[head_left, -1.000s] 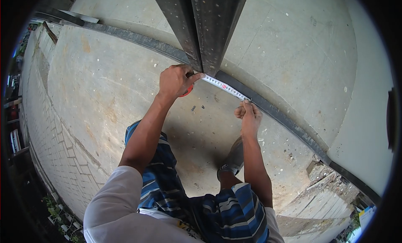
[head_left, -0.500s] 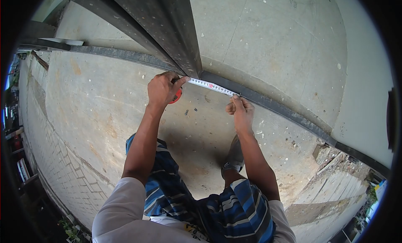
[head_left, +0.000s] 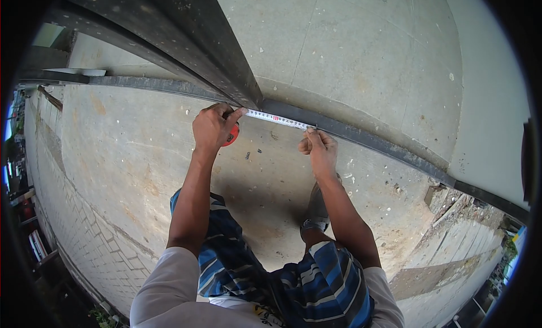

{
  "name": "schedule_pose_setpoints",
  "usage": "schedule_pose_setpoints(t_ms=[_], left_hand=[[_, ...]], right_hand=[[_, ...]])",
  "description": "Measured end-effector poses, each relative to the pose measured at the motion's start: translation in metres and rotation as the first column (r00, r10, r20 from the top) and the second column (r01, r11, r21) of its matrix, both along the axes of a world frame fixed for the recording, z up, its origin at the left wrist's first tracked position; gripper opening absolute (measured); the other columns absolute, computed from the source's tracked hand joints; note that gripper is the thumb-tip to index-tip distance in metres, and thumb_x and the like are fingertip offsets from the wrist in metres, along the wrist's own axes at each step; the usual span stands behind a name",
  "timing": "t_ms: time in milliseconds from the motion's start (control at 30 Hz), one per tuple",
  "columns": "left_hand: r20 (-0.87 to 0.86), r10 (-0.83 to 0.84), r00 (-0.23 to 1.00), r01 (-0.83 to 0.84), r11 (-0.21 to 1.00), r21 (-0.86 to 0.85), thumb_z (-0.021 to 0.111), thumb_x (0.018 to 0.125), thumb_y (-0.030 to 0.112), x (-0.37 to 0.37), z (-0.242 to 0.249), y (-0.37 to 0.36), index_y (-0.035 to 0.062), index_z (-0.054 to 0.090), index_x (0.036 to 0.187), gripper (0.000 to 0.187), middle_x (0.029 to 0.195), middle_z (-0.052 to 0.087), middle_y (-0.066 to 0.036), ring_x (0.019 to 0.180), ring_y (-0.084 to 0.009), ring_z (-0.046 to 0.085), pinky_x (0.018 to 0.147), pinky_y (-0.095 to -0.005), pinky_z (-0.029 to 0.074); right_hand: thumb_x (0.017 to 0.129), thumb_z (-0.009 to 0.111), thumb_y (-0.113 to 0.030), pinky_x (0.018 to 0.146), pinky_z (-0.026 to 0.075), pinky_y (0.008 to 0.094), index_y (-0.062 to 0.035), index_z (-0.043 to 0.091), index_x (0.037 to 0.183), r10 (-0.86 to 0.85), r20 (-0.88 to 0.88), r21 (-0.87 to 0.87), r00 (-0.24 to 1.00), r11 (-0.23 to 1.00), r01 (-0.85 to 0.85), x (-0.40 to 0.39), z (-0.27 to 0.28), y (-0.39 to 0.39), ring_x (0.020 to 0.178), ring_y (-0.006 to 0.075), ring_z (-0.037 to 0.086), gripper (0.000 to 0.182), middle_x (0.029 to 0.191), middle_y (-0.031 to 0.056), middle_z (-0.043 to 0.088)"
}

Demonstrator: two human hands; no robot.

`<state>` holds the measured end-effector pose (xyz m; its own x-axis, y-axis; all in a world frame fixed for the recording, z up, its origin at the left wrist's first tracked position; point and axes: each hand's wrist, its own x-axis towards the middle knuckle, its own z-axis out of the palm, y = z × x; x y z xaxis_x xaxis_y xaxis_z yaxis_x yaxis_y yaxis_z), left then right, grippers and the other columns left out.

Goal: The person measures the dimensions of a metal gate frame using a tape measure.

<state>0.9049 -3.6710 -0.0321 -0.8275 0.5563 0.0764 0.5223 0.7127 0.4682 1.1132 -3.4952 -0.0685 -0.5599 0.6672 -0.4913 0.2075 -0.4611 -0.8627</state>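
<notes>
A white tape blade (head_left: pixel 279 119) stretches between my hands along the near side of a dark metal floor rail (head_left: pixel 361 137). My left hand (head_left: pixel 213 127) is closed on the tape measure, whose red case (head_left: pixel 232 136) shows beside the fingers, and its thumb lies at the blade near the foot of a dark upright post (head_left: pixel 209 40). At the blade's far right end, the thumb and fingers of my right hand (head_left: pixel 320 149) pinch the tape against the rail's edge.
Pale concrete floor (head_left: pixel 130 153) spreads on both sides of the rail. Two small dark bits (head_left: pixel 248 155) lie below the tape. Broken concrete (head_left: pixel 437 198) borders the floor at the right. My shoe (head_left: pixel 317 206) is under my right forearm.
The view has shifted slightly, so the post, rail and both hands appear a little further left. The tape is still stretched between my hands.
</notes>
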Motion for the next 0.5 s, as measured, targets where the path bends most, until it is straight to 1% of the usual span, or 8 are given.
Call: schedule_pose_setpoints(t_ms=[167, 233, 467, 500], left_hand=[[-0.017, -0.004, 1.000, 0.005, 1.000, 0.031, 0.080, 0.083, 0.045, 0.0013, 0.0021, 0.0019, 0.0038, 0.072, 0.070, 0.044, 0.064, 0.069, -0.011, 0.058, -0.0291, 0.068, 0.057, -0.0377, 0.051], [0.005, 0.005, 1.000, -0.005, 1.000, 0.025, 0.080, 0.083, 0.045, 0.0010, 0.0012, 0.0014, 0.0037, 0.072, 0.070, 0.044, 0.064, 0.069, -0.011, 0.059, -0.0291, 0.068, 0.057, -0.0376, 0.051], [0.005, 0.037, 0.999, -0.037, 0.999, -0.017, 0.080, 0.083, 0.047, 0.0020, 0.0023, 0.0008, 0.0034, 0.072, 0.070, 0.046, 0.065, 0.070, -0.010, 0.058, -0.0288, 0.068, 0.057, -0.0377, 0.052], [0.010, 0.023, 1.000, -0.022, 0.999, -0.024, 0.080, 0.083, 0.048, 0.0014, 0.0004, 0.0003, 0.0034, 0.072, 0.071, 0.047, 0.065, 0.069, -0.010, 0.058, -0.0284, 0.068, 0.056, -0.0376, 0.051]], right_hand=[[0.101, 0.062, -0.024, 0.060, 0.047, 0.0259, -0.0032, 0.069, 0.085, 0.011, -0.004, 0.008, 1.000, 1.000, -0.011, 0.0008, -0.0006, 0.0007, 0.060, 0.0094, 0.060, 0.027, 0.068, 0.0043, 0.068], [0.101, 0.062, -0.024, 0.060, 0.048, 0.0259, -0.0029, 0.069, 0.086, 0.014, 0.005, 0.016, 1.000, 1.000, -0.014, 0.0007, -0.0003, 0.0009, 0.060, 0.0095, 0.060, 0.027, 0.068, 0.0043, 0.068], [0.102, 0.062, -0.024, 0.059, 0.048, 0.0266, -0.0020, 0.069, 0.086, 0.016, 0.009, 0.006, 1.000, 1.000, -0.016, 0.0007, -0.0020, 0.0002, 0.059, 0.0100, 0.061, 0.027, 0.069, 0.0049, 0.068], [0.102, 0.062, -0.024, 0.059, 0.048, 0.0267, -0.0019, 0.070, 0.087, 0.009, 0.023, 0.030, 1.000, 1.000, -0.010, 0.0012, -0.0015, -0.0001, 0.059, 0.0103, 0.061, 0.027, 0.068, 0.0052, 0.068]])
